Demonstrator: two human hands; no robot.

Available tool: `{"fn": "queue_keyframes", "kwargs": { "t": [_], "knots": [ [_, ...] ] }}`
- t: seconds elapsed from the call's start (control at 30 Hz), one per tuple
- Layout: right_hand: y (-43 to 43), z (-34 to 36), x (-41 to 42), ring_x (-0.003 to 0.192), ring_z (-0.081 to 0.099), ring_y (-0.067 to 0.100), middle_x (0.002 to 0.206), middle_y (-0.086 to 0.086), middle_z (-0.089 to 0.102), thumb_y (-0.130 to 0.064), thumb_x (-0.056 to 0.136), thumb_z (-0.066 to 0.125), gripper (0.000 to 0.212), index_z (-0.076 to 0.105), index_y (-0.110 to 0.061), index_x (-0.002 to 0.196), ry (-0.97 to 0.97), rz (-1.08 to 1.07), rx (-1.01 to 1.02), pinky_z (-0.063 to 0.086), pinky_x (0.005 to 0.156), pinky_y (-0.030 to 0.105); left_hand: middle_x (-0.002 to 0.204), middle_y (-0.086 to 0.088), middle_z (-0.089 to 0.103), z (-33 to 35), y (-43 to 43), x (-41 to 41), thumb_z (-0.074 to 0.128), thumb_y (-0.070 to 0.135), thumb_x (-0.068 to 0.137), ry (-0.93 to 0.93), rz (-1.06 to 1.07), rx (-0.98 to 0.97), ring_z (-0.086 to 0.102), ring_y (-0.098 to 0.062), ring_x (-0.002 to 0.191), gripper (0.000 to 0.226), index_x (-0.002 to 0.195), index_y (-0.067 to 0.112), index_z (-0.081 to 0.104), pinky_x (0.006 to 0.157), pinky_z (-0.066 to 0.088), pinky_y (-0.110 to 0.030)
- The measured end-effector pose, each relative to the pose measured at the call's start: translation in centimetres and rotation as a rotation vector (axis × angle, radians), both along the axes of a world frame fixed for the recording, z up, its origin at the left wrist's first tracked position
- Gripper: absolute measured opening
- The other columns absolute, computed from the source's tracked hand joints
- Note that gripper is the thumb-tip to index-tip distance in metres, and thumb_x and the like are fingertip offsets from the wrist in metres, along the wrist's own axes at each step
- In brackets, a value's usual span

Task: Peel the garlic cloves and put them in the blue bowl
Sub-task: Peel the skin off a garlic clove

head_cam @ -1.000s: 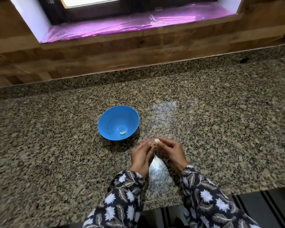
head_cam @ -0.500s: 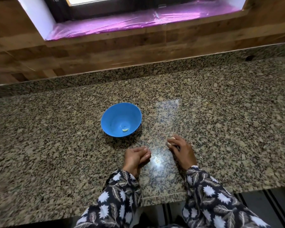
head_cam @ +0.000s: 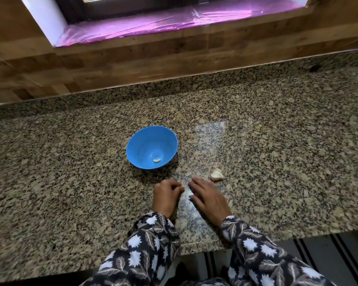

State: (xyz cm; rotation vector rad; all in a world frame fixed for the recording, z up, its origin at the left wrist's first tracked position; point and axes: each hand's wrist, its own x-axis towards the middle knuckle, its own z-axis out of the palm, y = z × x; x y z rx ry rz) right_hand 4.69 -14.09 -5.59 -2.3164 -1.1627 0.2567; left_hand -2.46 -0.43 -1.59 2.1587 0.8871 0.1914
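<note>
We are standing at a speckled granite counter (head_cam: 70,182) below a wooden wall (head_cam: 132,65) and a window sill covered in purple film (head_cam: 153,25); the blue bowl (head_cam: 132,141) is sitting midway between the counter's back and front edges, holding one peeled clove (head_cam: 157,160); a garlic piece (head_cam: 217,174) is lying right of the bowl, just beyond our right hand (head_cam: 209,198), which is resting flat, fingers extended, holding nothing; our left hand (head_cam: 166,196) is lying beside it, fingers curled under, and we cannot tell whether it is gripping anything.
</note>
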Motion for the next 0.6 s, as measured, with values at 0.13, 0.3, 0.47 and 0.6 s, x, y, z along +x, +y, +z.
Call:
{"fn": "queue_keyframes", "kwargs": {
  "t": [0.13,0.3,0.47,0.6],
  "knots": [
    [-0.4,-1.1,0.1,0.141,0.017,0.007,0.153,-0.008,0.023,-0.039,0.098,0.037,0.051,0.029,-0.022,0.145,-0.034,0.022,-0.040,0.002,0.116,0.024,0.090,-0.009,0.070,0.1,0.2,-0.3,0.064,0.011,0.086,0.095,-0.185,0.231,0.064,-0.022,0.084,0.008,0.089,0.008,0.071,0.076,0.051,-0.033],
    [-0.3,-1.2,0.0,0.141,0.019,0.006,0.152,-0.009,0.025,-0.038,0.098,0.038,0.049,0.032,-0.022,0.144,-0.050,0.009,-0.024,0.002,0.116,0.024,0.089,-0.007,0.068,0.1,0.2,-0.4,0.058,0.005,0.088,0.124,-0.245,0.300,0.061,-0.021,0.082,0.010,0.086,0.008,0.067,0.072,0.048,-0.031],
    [-0.4,-1.3,0.1,0.141,0.019,0.006,0.151,-0.010,0.026,-0.040,0.097,0.038,0.050,0.032,-0.024,0.144,-0.052,0.007,-0.024,-0.001,0.114,0.020,0.076,0.000,0.072,0.9,1.8,0.7,0.076,0.014,0.075,0.117,-0.058,-0.062,0.065,-0.009,0.072,0.004,0.074,0.011,0.074,0.073,0.053,-0.024],
    [-0.3,-1.4,0.2,0.140,0.021,0.007,0.151,-0.009,0.028,-0.039,0.097,0.040,0.049,0.034,-0.023,0.143,-0.048,0.000,-0.003,0.001,0.114,0.022,0.080,-0.001,0.071,0.4,1.5,0.3,0.069,0.017,0.083,0.121,-0.081,0.129,0.063,-0.015,0.077,0.007,0.076,0.014,0.069,0.069,0.045,-0.023]
  ]
}}
